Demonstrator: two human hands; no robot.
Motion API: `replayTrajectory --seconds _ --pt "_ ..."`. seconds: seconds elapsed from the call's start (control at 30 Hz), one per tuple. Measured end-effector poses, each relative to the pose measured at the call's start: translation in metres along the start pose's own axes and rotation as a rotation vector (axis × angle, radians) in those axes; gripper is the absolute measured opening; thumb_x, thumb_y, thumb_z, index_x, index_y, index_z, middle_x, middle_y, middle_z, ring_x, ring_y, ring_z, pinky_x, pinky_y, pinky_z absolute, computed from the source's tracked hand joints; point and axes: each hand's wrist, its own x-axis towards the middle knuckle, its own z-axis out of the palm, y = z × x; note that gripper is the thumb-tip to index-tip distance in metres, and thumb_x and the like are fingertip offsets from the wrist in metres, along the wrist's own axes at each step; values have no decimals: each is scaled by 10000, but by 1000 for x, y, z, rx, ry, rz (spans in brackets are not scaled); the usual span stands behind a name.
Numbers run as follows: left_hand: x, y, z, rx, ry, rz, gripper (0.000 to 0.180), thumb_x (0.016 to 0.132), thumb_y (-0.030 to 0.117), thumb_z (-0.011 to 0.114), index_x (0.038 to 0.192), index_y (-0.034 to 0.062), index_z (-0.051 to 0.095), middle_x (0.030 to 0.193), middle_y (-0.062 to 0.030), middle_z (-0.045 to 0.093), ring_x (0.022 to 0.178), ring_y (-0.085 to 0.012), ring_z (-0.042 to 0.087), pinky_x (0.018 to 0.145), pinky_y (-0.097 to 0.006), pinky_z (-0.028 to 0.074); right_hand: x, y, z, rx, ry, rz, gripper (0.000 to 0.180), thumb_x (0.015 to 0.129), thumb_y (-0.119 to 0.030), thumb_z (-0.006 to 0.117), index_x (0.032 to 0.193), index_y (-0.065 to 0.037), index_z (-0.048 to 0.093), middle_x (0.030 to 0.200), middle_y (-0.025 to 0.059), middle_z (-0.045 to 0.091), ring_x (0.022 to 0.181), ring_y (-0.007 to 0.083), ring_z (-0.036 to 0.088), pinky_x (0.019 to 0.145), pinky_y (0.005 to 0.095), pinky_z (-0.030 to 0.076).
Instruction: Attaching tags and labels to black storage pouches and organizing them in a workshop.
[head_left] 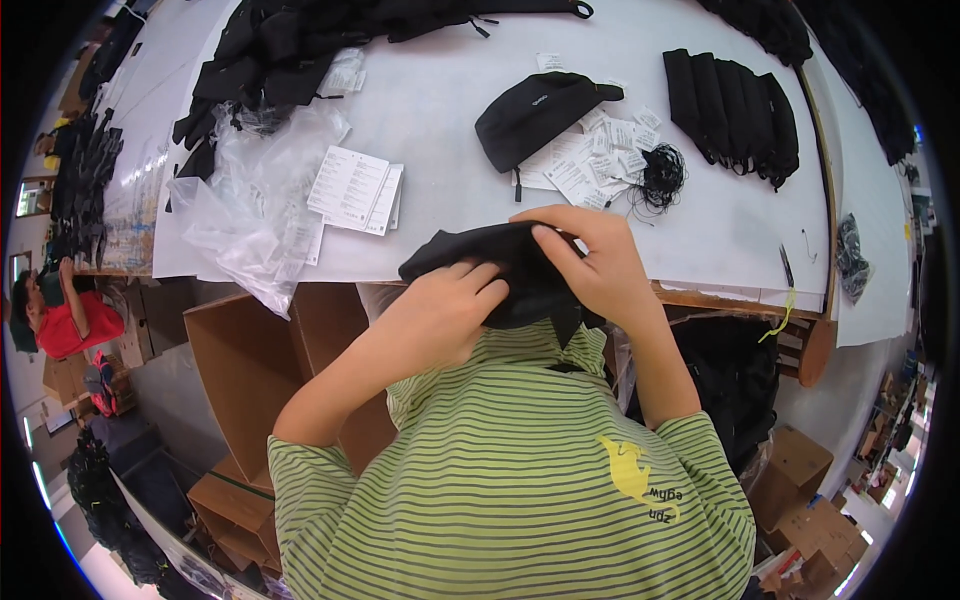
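A black fabric pouch [520, 262] is held up in front of my body at the table's near edge. With its thumb and fingers, my right hand [600, 265] grips the pouch's upper right edge. My left hand [435, 312] is closed on the near left side, its fingers curled into the dark cloth; the fingertips are partly hidden. Beyond, a similar black pouch [540, 115] with a zip pull lies on the white table [430, 130]. Beside it are a pile of small white tags [605, 150] and a tangle of black cords [660, 178].
Clear plastic bags [260, 170] and white printed cards [350, 190] lie at left, below heaped black bags [270, 50]. A row of black pouches [730, 115] is at right, with thread snips [786, 268] near the edge. Cardboard boxes [245, 370] stand below; another person [70, 310] is far left.
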Motion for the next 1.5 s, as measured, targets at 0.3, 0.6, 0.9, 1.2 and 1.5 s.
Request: replayTrajectory --seconds 0.3,0.6,0.9,1.2,1.5 --pt "4 -31 12 -163 -156 -325 230 798 132 660 973 31 548 1117 -144 541 919 -350 568 784 -420 456 -24 48 -4 -151 -140 208 605 785 -256 725 1314 -74 495 1290 121 515 1214 235 474 1025 356 362" --pt "23 -46 18 -55 -157 -281 230 814 145 623 1013 38 661 1050 -122 615 925 -316 597 817 -392 474 -103 65 -26 -66 -378 241 853 600 -373 843 1329 -110 488 1420 101 390 1316 296 362 1087 393 298" --pt "35 -52 9 -115 -220 -234 198 813 164 623 929 21 694 1289 -119 529 1045 -315 545 909 -380 438 -115 75 -7 -167 -257 182 609 731 -337 778 1211 -70 515 1145 86 546 1133 264 480 974 390 378" --pt "41 -47 18 -110 -211 -200 221 774 171 656 904 -6 679 1318 -101 508 1005 -322 545 906 -386 440 -118 95 -48 285 127 459 491 825 -54 676 1214 -109 382 813 -13 406 682 61 403 627 192 340" --pt "40 -41 18 -51 -165 -280 219 769 164 668 908 -4 657 1205 -116 545 963 -311 549 868 -386 459 -126 120 -98 392 548 389 20 843 -32 660 854 -16 664 772 49 659 640 97 572 650 250 476"
